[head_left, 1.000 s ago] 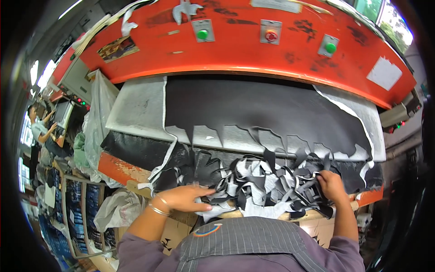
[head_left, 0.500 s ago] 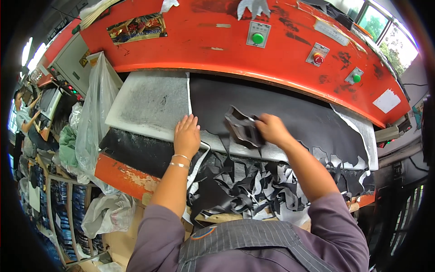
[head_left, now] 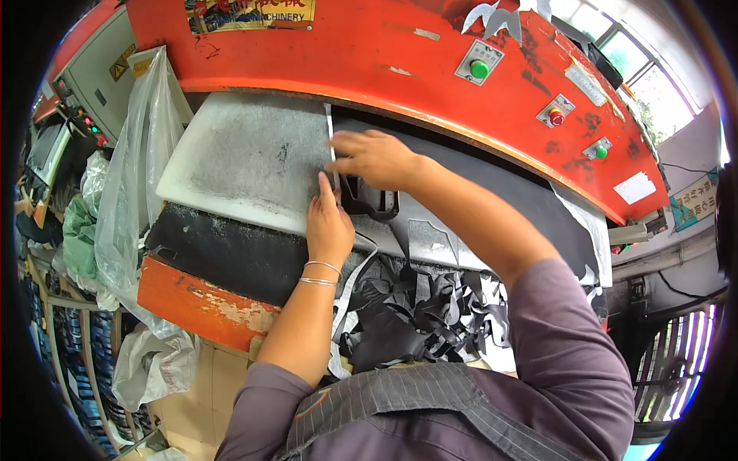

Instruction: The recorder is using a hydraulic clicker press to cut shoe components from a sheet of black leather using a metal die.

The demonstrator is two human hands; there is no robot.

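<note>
At the bottom of the frame the person's striped apron [head_left: 415,399] and purple sleeves fill the view. Just above, at lower centre, a heap of black scraps [head_left: 419,323] lies at the edge of the bench. To the lower left a clear bag [head_left: 150,361] hangs by the orange bench front [head_left: 200,303].

In the middle, the left hand [head_left: 329,227], two bangles at its wrist, lies flat, fingers together and pointing up, pressing on the seam where the white board [head_left: 246,165] meets the dark sheet [head_left: 492,192]. It pinches nothing. Just above it the right hand [head_left: 374,157] reaches in from the right, fingers curled down over a black cutter [head_left: 369,198], which sits on the sheet right beside the left hand's fingertips; how tight that grasp is I cannot tell.

Across the top runs the orange machine head [head_left: 369,54], with green and red buttons toward the upper right. Another clear bag [head_left: 138,169] hangs at the left.
</note>
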